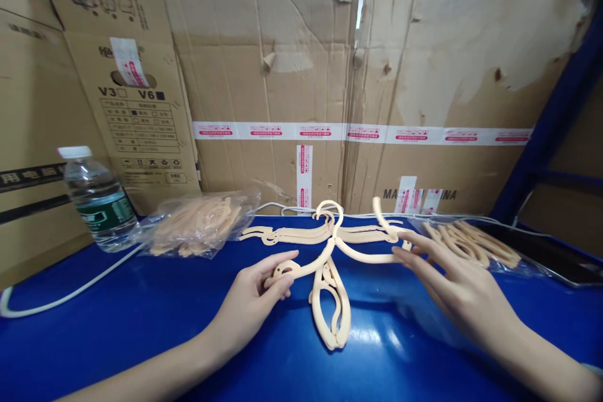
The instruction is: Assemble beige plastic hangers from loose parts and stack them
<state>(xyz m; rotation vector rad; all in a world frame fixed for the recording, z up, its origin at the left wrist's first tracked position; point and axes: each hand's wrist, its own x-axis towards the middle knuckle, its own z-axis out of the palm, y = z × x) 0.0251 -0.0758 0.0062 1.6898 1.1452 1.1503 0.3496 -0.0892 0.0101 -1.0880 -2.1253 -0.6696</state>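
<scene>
A cream plastic hanger [367, 257] with a hook is spread between my two hands, its arms reaching out to both sides. My left hand [259, 289] pinches the looped end of its left arm. At the right arm's end, my right hand [447, 270] has its fingers closed on the tip, where a curved piece points upward. Just below the hook, a folded hanger [346, 320] lies on the blue table [188, 339]. Behind the held hanger, more cream hangers [301, 235] lie spread out sideways.
A bag of cream parts [198, 226] and a water bottle [98, 201] stand at the left. More cream pieces [466, 245] on plastic and a dark flat device [546, 257] lie at the right. Cardboard sheets [268, 88] rise behind; a white cable [80, 295] curves at left.
</scene>
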